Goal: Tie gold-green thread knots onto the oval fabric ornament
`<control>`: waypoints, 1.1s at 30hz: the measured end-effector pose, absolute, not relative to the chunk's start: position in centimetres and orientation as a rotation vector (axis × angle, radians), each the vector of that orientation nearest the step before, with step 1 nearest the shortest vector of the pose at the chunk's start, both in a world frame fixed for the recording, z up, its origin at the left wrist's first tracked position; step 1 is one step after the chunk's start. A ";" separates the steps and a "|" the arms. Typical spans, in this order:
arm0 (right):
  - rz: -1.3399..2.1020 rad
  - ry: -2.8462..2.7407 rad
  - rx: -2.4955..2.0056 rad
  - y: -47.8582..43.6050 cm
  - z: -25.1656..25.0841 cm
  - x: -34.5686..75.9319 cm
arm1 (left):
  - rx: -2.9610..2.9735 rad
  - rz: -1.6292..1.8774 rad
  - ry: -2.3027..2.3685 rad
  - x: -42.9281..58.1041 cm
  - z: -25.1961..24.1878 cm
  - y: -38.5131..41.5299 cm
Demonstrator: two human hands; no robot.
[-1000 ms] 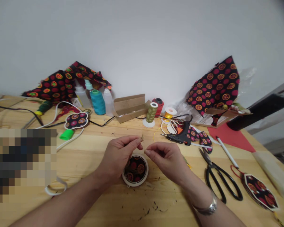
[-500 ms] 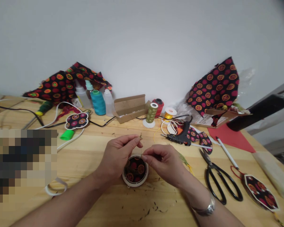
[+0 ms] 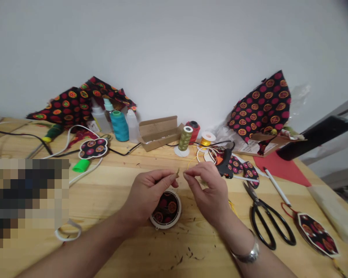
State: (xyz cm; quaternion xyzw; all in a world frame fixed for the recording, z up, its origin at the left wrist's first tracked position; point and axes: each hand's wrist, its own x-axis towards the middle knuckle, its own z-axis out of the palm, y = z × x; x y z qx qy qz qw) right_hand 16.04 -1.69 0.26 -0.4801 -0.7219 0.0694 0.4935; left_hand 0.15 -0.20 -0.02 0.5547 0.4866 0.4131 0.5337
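Observation:
My left hand pinches a short olive-green bit of thread, whose tip sticks up between thumb and forefinger. Close by on the right, my right hand has thumb and forefinger pressed together; whatever is in that pinch is too fine to make out. Both hands are above the table. Below them lies a round white-framed piece with dark patterned fabric inside, its upper left part hidden by my left hand. A green thread spool stands upright behind the hands.
Black-handled scissors and an octagonal fabric piece lie at the right. A black glue gun sits behind my right hand. Farther back are an open cardboard box, a teal thread cone and bottles. Cables cross the left side.
My right hand has risen away from the round piece's edge to beside my left fingertips, now covering part of the glue gun. My left hand has shifted slightly right, still holding the green thread.

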 end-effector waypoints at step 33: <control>-0.030 -1.918 -1.162 -1.7 0.2 15.8 | 1.447 1.015 1.165 0.1 0.1 -0.3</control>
